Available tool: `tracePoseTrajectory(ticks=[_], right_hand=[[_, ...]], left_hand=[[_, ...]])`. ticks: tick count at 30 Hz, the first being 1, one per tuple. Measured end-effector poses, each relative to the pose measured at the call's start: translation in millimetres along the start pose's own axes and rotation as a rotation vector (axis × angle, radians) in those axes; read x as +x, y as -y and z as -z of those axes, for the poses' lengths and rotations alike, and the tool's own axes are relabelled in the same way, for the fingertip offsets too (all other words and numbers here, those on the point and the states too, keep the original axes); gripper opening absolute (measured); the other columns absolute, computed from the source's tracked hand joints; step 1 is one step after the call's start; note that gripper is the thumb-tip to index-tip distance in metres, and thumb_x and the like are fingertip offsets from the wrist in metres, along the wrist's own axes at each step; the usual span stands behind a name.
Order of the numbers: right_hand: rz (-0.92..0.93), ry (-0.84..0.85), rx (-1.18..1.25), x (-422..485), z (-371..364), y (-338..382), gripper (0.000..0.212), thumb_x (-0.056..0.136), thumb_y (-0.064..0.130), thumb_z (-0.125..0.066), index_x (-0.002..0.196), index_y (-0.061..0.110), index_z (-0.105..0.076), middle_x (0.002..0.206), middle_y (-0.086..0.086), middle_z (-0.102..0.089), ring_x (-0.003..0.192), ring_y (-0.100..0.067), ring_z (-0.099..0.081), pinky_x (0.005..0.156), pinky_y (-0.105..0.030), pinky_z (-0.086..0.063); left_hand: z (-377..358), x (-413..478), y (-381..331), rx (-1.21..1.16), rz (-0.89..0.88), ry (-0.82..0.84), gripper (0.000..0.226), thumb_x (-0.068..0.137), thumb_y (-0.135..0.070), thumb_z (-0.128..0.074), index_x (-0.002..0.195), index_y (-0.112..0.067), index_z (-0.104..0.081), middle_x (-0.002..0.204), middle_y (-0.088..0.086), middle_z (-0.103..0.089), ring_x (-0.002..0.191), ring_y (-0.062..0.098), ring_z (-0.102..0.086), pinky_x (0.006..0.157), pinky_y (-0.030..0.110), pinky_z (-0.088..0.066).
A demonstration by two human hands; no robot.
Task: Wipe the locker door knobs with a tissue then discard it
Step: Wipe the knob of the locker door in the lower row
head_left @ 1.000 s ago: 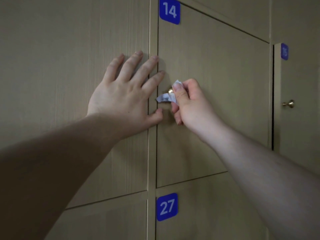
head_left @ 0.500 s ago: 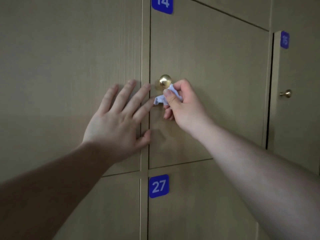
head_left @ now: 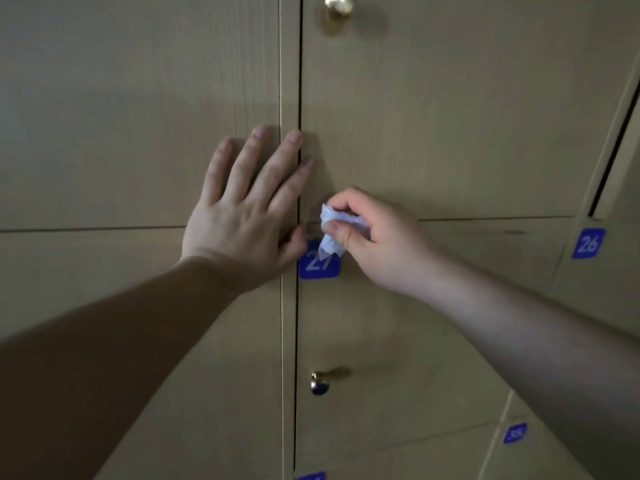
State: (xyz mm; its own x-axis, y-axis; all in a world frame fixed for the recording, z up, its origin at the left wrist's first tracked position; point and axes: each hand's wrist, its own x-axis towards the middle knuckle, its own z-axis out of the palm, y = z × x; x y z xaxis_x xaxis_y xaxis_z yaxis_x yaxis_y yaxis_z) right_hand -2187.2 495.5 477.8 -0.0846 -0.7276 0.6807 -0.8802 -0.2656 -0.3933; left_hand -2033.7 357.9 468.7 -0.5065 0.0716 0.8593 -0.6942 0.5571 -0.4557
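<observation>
My right hand (head_left: 374,237) pinches a crumpled white tissue (head_left: 330,230) in front of the blue label 27 (head_left: 318,263), partly covering it. My left hand (head_left: 252,206) lies flat with fingers spread on the wooden locker doors, across the vertical gap beside the tissue. A brass knob (head_left: 337,6) sits at the top edge, well above both hands. The knob of locker 27 (head_left: 320,382) is lower down, below the tissue, and no hand touches it.
Wooden locker doors (head_left: 450,116) fill the view. Blue label 26 (head_left: 588,243) marks the door at right, beside a dark gap of a door that stands slightly ajar (head_left: 613,150). Two more blue labels (head_left: 515,434) show near the bottom.
Both hands have dropped down the locker face, away from the upper knob. The tissue has left that knob and is now at label 27. The view has tilted downward.
</observation>
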Motion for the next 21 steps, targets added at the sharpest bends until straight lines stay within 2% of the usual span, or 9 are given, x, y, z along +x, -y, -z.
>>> tracePoseTrajectory(ticks=[2,6,8,9,11,13,15,18,21], right_hand=[[-0.006,0.053,0.01,-13.5,-9.5,-5.4,0.009,0.096,0.033,-0.055,0.097,0.024,-0.054,0.08,-0.001,-0.061,0.072,-0.019,-0.053,0.072,-0.037,-0.047],[-0.012,0.159,0.024,-44.9,-30.4,-18.6,0.009,0.095,0.04,-0.051,0.096,0.031,-0.051,0.082,0.003,-0.06,0.074,-0.015,-0.054,0.072,-0.038,-0.046],[-0.014,0.217,0.022,-61.8,-40.3,-26.6,0.007,0.098,0.038,-0.054,0.097,0.031,-0.053,0.081,0.005,-0.06,0.071,-0.007,-0.053,0.069,-0.029,-0.045],[-0.005,0.241,0.005,-69.6,-44.3,-30.1,0.006,0.098,0.036,-0.055,0.097,0.029,-0.055,0.081,0.007,-0.061,0.071,-0.002,-0.052,0.065,-0.02,-0.043],[-0.005,0.276,-0.045,-83.5,-54.6,-40.0,0.006,0.097,0.032,-0.056,0.097,0.026,-0.056,0.084,0.012,-0.062,0.074,0.007,-0.05,0.066,-0.011,-0.038],[-0.016,0.255,-0.127,-96.3,-65.1,-48.9,0.007,0.095,0.035,-0.054,0.099,0.029,-0.056,0.092,0.015,-0.064,0.081,0.003,-0.052,0.07,-0.012,-0.038],[0.026,0.216,-0.262,-107.6,-74.8,-57.6,0.016,0.091,0.041,-0.047,0.101,0.031,-0.053,0.097,0.016,-0.064,0.085,-0.005,-0.058,0.071,-0.023,-0.045],[0.045,0.178,-0.268,-120.8,-89.4,-65.8,0.023,0.089,0.042,-0.046,0.1,0.024,-0.055,0.101,0.014,-0.067,0.09,-0.013,-0.065,0.066,-0.031,-0.053],[0.068,0.152,-0.245,-124.2,-102.1,-72.1,0.029,0.09,0.043,-0.05,0.096,0.017,-0.06,0.094,0.008,-0.067,0.082,-0.016,-0.062,0.063,-0.027,-0.045]], left_hand=[[-1.4,-8.6,-7.0,-0.004,-0.013,-0.001,0.068,0.094,-0.05,-0.043,0.151,-0.014,-0.039,0.163,0.011,-0.025,0.148,0.042,-0.024,0.12,0.057,-0.013],[-9.9,-40.4,-18.1,-0.003,-0.133,0.01,0.069,0.092,-0.05,-0.051,0.15,-0.013,-0.043,0.161,0.012,-0.03,0.145,0.044,-0.027,0.119,0.058,-0.018],[-13.2,-55.7,-24.2,0.002,-0.151,0.023,0.073,0.089,-0.05,-0.052,0.152,-0.013,-0.04,0.161,0.012,-0.03,0.145,0.043,-0.028,0.119,0.058,-0.019],[-14.8,-60.0,-27.1,0.003,-0.145,0.026,0.074,0.088,-0.049,-0.051,0.152,-0.013,-0.039,0.161,0.012,-0.03,0.145,0.043,-0.028,0.119,0.057,-0.019],[-16.4,-63.1,-30.3,0.01,-0.122,0.016,0.075,0.087,-0.047,-0.05,0.153,-0.013,-0.038,0.161,0.011,-0.031,0.145,0.043,-0.028,0.119,0.057,-0.018],[-15.8,-61.8,-30.3,0.028,-0.116,0.018,0.076,0.087,-0.047,-0.049,0.153,-0.013,-0.037,0.161,0.011,-0.031,0.145,0.042,-0.026,0.119,0.057,-0.016],[-15.2,-60.1,-29.3,0.034,-0.117,0.028,0.075,0.088,-0.047,-0.046,0.154,-0.013,-0.034,0.161,0.012,-0.03,0.145,0.042,-0.022,0.119,0.057,-0.014],[-14.2,-61.9,-32.9,0.037,-0.094,0.028,0.073,0.089,-0.045,-0.044,0.154,-0.013,-0.035,0.16,0.012,-0.032,0.145,0.042,-0.023,0.118,0.058,-0.016],[-14.2,-62.4,-37.1,0.034,-0.07,0.022,0.072,0.089,-0.043,-0.043,0.153,-0.013,-0.037,0.16,0.012,-0.033,0.144,0.042,-0.027,0.118,0.058,-0.018]])
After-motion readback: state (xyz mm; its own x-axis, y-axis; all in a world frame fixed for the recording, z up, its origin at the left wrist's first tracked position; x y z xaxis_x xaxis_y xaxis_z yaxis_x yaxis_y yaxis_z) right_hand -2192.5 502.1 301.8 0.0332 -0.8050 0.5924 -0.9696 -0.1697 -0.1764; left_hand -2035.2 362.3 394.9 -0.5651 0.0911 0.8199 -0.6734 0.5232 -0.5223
